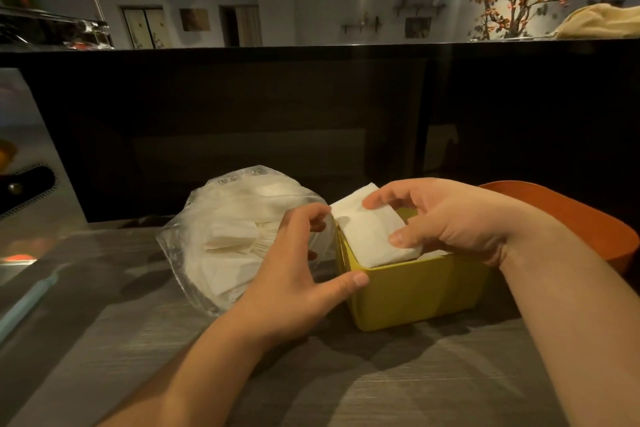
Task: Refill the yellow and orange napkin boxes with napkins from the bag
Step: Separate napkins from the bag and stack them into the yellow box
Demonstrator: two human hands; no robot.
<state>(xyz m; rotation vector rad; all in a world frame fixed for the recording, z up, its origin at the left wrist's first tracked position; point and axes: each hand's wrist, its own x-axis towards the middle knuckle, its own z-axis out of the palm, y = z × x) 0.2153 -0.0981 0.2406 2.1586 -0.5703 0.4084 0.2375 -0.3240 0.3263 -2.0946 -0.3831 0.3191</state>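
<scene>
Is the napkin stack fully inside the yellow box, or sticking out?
Sticking out. The napkins rise tilted above the yellow box rim; the right hand grips them.

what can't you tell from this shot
Head view only:
- Inside of the orange box: behind the right hand and forearm.
- Fill level of the yellow box: covered by the napkins above its rim.
- Print near the top of the bag: too blurred to read.
</scene>
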